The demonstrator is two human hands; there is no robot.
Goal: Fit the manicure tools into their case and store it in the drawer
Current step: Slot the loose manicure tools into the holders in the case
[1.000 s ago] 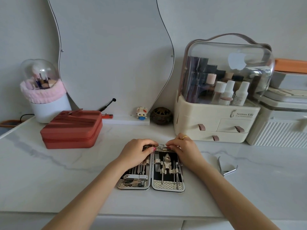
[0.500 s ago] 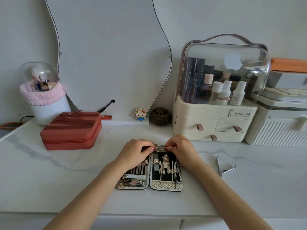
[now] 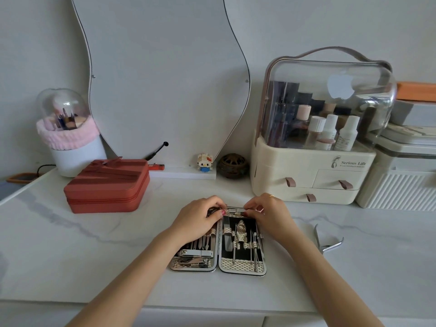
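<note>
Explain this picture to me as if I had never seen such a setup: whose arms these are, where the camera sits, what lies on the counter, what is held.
There is no machine here. A person wears a camera on the head, looking down at their own arms. The left hand and right hand together pinch a small metal tool at the far edge of an open manicure case, which lies flat on the white counter with many tools already strapped in. One pair of nippers lies loose to the right. Behind stand a red zipped box, a mirror and a cream organiser with closed drawers.
</note>
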